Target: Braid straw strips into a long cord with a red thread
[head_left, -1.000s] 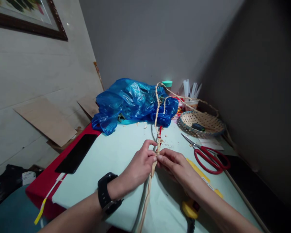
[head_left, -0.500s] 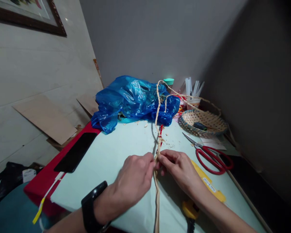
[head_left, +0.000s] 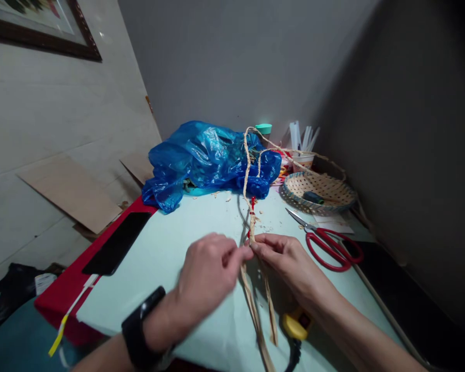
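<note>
Pale tiles covered the left wall (head_left: 62,119), and a cardboard sheet (head_left: 73,194) leaned there, outside the table. Nearer, a black phone-like slab (head_left: 118,243) lay along the red cloth edge (head_left: 58,305) of the pale green tabletop (head_left: 127,294); an elbow swung wide could have nudged it off.

Next came the left hand (head_left: 213,268), a dark watch on its wrist. Its thumb and forefinger were drawn together just beside the cord, but blur hid whether they had hold of a strand; I could not tell. Behind it a blue plastic bag (head_left: 205,155) slumped against the grey wall.

Mid-table, the straw-coloured cord (head_left: 248,178) came down from a loop by the bag, past a narrow red piece (head_left: 253,203), to the fingertips. Below them its loose strands (head_left: 272,320) hung apart.

On the other side, the right hand (head_left: 284,258) pinched the cord, thumb against forefinger with no visible gap. That pinch looked like the chief safeguard: were it to slacken, the twist would probably loosen, and uneven pulling might split the dry-looking fibre. The dangling ends could also have snagged on the yellow tool (head_left: 294,325) nearby. Farther right lay red-handled scissors (head_left: 331,250), points toward the cord.
</note>
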The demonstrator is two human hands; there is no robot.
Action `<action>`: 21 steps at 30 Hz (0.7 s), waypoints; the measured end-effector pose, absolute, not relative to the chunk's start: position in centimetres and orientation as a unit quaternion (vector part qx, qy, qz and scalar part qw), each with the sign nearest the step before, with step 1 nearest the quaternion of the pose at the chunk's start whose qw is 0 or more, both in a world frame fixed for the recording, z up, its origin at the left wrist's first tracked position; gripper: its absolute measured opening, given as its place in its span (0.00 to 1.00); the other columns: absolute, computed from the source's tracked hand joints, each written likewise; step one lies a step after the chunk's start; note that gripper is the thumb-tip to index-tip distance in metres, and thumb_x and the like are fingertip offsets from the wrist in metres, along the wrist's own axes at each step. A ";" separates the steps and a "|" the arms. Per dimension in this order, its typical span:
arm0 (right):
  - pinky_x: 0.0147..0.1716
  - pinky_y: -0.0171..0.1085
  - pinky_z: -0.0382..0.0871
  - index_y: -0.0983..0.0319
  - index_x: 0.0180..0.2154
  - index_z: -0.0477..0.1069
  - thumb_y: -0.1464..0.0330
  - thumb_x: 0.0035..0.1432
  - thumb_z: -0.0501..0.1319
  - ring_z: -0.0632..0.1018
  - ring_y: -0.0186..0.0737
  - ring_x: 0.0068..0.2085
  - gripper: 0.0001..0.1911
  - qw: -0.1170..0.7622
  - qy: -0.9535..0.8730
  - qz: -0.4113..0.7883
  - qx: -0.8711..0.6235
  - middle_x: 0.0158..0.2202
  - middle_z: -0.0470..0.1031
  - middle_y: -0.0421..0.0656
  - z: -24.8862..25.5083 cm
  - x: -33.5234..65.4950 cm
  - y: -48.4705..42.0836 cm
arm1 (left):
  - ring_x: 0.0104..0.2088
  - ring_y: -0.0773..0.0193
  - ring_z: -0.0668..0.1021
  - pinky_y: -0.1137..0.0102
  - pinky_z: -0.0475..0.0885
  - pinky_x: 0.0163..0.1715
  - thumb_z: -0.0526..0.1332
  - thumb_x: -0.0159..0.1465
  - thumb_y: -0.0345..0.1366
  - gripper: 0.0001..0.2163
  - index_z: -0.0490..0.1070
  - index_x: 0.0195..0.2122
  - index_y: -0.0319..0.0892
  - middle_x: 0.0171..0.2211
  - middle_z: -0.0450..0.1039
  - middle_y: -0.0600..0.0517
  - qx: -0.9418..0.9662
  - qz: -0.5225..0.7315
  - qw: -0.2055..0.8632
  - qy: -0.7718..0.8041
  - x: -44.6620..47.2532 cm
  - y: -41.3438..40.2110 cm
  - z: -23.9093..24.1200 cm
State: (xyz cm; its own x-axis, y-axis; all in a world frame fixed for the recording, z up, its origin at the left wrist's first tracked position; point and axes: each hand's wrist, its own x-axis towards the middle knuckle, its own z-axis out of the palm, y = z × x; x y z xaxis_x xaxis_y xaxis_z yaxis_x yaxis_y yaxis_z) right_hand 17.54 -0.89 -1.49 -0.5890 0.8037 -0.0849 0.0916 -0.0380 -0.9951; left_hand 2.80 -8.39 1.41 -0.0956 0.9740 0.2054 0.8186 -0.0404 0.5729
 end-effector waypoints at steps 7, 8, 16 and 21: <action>0.34 0.34 0.65 0.62 0.31 0.73 0.63 0.60 0.55 0.73 0.35 0.29 0.12 0.278 -0.622 0.670 -0.296 0.27 0.74 0.41 -1.9 17.4 -1.0 | 0.27 0.71 0.69 0.74 0.63 0.30 0.58 0.62 0.39 0.10 0.67 0.39 0.38 0.28 0.63 0.53 0.449 0.390 0.700 0.395 1.1 -4.5 -0.7; 0.34 0.35 0.65 0.62 0.31 0.72 0.63 0.61 0.54 0.73 0.36 0.29 0.12 0.273 -0.642 0.651 -0.299 0.27 0.74 0.41 -1.7 17.4 -1.0 | 0.24 0.74 0.66 0.76 0.60 0.26 0.58 0.62 0.38 0.09 0.66 0.38 0.37 0.27 0.62 0.54 0.424 0.394 0.722 0.380 1.2 -4.6 -1.1; 0.25 0.35 0.54 0.60 0.28 0.66 0.64 0.64 0.49 0.69 0.36 0.25 0.15 0.118 -0.859 0.292 -0.403 0.25 0.72 0.41 0.4 18.1 -2.0 | 0.22 0.73 0.62 0.76 0.55 0.22 0.51 0.65 0.39 0.11 0.66 0.31 0.38 0.24 0.64 0.54 0.534 0.379 0.591 0.471 1.9 -5.6 -1.6; 0.23 0.37 0.47 0.60 0.26 0.61 0.64 0.64 0.47 0.67 0.37 0.21 0.15 0.040 -0.889 0.135 -0.435 0.19 0.68 0.42 0.6 18.2 -2.5 | 0.19 0.73 0.61 0.74 0.55 0.22 0.51 0.64 0.37 0.15 0.63 0.20 0.39 0.16 0.60 0.57 0.580 0.344 0.489 0.553 2.2 -5.6 -1.2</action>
State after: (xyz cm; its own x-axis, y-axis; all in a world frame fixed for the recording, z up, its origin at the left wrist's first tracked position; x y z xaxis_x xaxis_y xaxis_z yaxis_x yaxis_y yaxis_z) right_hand 18.19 -2.45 0.61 -0.6183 0.7846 -0.0459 0.7630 0.5853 -0.2742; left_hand 2.20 -5.65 -1.19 0.1513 0.9784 -0.1410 0.3048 0.0895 0.9482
